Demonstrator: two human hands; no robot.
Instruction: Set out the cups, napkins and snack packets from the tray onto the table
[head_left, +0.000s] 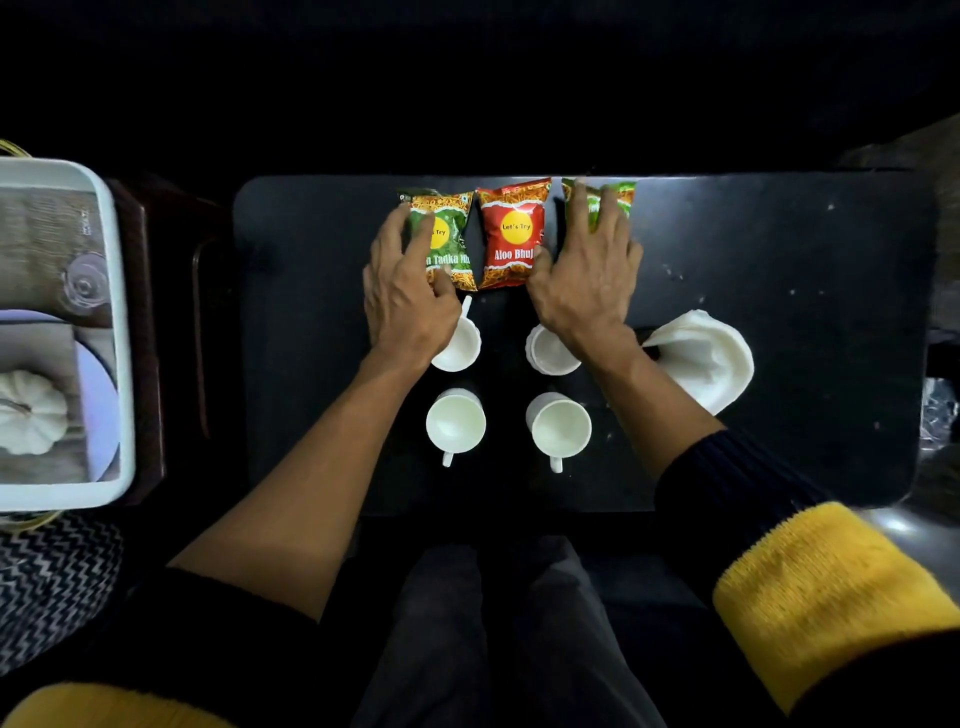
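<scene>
Left hand (402, 291) lies on the left green packet (441, 234), fingers curled over its near-left part, thumb at the lower edge: grasping it. Right hand (587, 275) rests on the right green packet (597, 200), fingers spread fairly straight across it, thumb touching the side of the red packet (513, 234); pressing rather than gripping, as far as can be seen.

The three packets lie flat in a row along the far edge of the black counter (805, 312), red one in the middle, sides nearly touching.

Nearer: four white cups in a two-by-two block, upright, mouths up. Far left cup (460, 345) partly under the left wrist; far right cup (548, 353) partly under the right wrist. Near left cup (456, 423) and near right cup (560, 426) point their handles toward the person.

White napkins (701, 364) in a heap just right of the right forearm.

White tray (117, 312) off to the left, well apart from the counter.
</scene>
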